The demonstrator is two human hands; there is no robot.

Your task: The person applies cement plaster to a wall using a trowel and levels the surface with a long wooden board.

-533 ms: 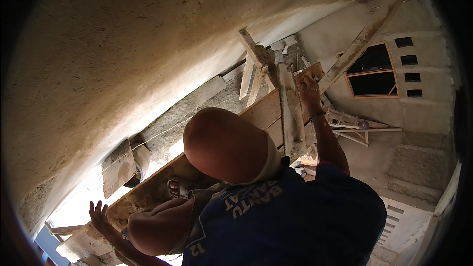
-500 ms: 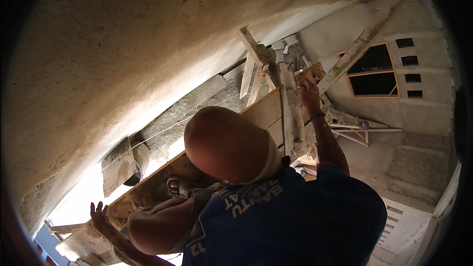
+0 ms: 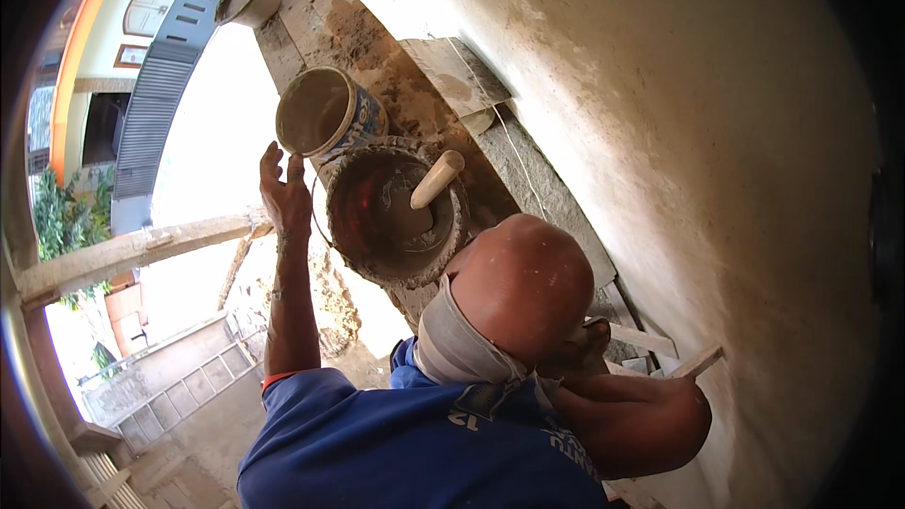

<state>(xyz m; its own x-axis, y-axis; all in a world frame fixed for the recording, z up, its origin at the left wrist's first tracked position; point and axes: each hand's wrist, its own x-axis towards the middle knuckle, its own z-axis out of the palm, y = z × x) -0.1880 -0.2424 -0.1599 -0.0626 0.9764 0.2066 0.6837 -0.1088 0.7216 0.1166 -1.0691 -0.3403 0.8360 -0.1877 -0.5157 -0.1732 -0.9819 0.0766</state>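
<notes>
My left hand [image 3: 286, 193] is raised with its fingers apart, close to the rim of a pale bucket with a blue label [image 3: 363, 121]. That bucket leans over, its mouth turned toward the hand; I cannot tell whether they touch. Beside it stands a larger dark bucket [image 3: 351, 259], its rim crusted with mortar. Wet grey mortar lies inside, and a smooth wooden tool handle [image 3: 438, 179] sticks up out of it. On the right my arm is folded in close, and my right hand [image 3: 589, 344] is mostly hidden behind my own body, so its grip does not show.
The buckets stand on a stained plank walkway [image 3: 368, 42], raised above the ground. A plastered wall [image 3: 735, 151] runs along the right. At the left is a wooden rail [image 3: 141, 243], with a ladder [image 3: 193, 386] lower down. Another bucket [image 3: 250, 0] sits at the plank's far end.
The view has swung left, bringing the buckets into sight. My left hand is now near the pale bucket. My right hand, earlier stretched out on a brown board, is now drawn in.
</notes>
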